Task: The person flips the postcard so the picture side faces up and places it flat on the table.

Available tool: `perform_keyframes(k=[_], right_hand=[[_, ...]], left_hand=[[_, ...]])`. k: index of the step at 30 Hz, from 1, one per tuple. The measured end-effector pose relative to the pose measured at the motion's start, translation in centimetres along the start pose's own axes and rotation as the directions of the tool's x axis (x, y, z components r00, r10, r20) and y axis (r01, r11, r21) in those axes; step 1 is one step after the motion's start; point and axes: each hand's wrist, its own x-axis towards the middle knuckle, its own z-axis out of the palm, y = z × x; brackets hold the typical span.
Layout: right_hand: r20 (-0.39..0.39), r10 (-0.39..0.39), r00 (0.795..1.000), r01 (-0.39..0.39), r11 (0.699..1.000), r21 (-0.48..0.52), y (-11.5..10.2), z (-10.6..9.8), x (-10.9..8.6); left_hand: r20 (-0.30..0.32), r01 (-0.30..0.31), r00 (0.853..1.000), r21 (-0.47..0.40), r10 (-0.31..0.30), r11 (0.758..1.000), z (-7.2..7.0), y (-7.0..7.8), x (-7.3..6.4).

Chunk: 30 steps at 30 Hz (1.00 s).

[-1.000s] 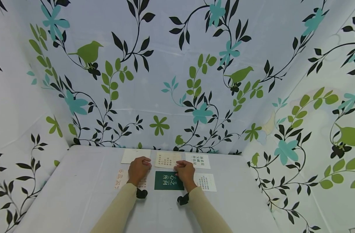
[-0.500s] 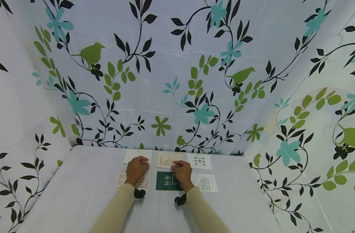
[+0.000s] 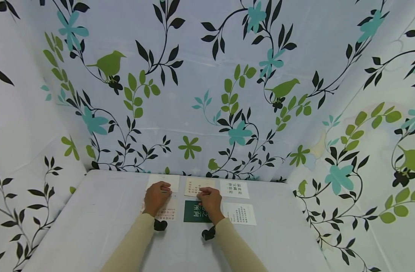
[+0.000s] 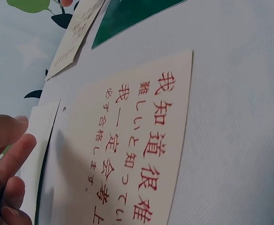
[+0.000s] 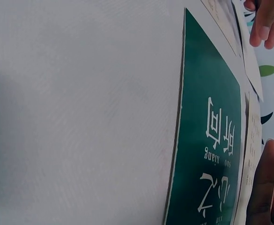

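Cards lie in two rows on the white table. My left hand point(image 3: 157, 197) hovers over the left pair: a card with red lettering point(image 4: 127, 140) in the near row and a pale card point(image 3: 174, 181) behind it. Its fingers point(image 4: 15, 157) are loosely bent, with nothing between them. My right hand point(image 3: 210, 202) is over the green card point(image 5: 207, 93) with white characters, hiding part of it. The right fingertips point(image 5: 269, 150) reach toward the cream card point(image 3: 191, 186) in the far row and hold nothing.
On the right lie two white cards with dark text, one far point(image 3: 234, 189) and one near point(image 3: 243, 214). The white table point(image 3: 92, 226) meets a cloth backdrop point(image 3: 200, 105) printed with leaves and birds. A black band point(image 3: 208, 233) is on the right wrist.
Both hands have drifted a little left over the cards, uncovering more of the near right white card. The head view has shifted slightly. The cards have stayed in place.
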Motion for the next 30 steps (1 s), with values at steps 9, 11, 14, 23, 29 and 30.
perform_keyframes(k=[9, 11, 14, 23, 29, 30], right_hand=[[0.034, -0.003, 0.999, 0.002, 1.000, 0.014, -0.3, 1.0, -0.2], [0.037, -0.014, 0.999, 0.014, 1.000, 0.017, -0.5, 1.1, -0.4], [0.043, -0.031, 0.999, 0.030, 0.999, 0.021, -0.7, 1.4, -0.6], [0.066, -0.061, 0.996, 0.060, 0.998, 0.017, -1.0, 2.1, -0.8], [0.082, -0.059, 0.995, 0.059, 0.998, 0.014, -1.3, 2.7, -0.8], [0.085, -0.062, 0.994, 0.061, 0.998, 0.013, -1.3, 2.8, -0.8]], left_hand=[[-0.015, 0.025, 1.000, 0.037, -0.025, 0.999, -0.9, -1.1, 0.0], [-0.021, 0.022, 1.000, 0.039, -0.021, 0.999, -1.2, -1.3, 0.1], [-0.027, 0.020, 0.999, 0.045, -0.019, 0.999, -1.5, -1.5, 0.1], [-0.039, 0.022, 0.999, 0.069, -0.019, 0.997, -2.3, -2.4, 0.7], [-0.053, 0.026, 0.998, 0.069, -0.023, 0.997, -3.0, -3.0, 1.2], [-0.055, 0.034, 0.998, 0.067, -0.030, 0.997, -3.1, -3.1, 1.3]])
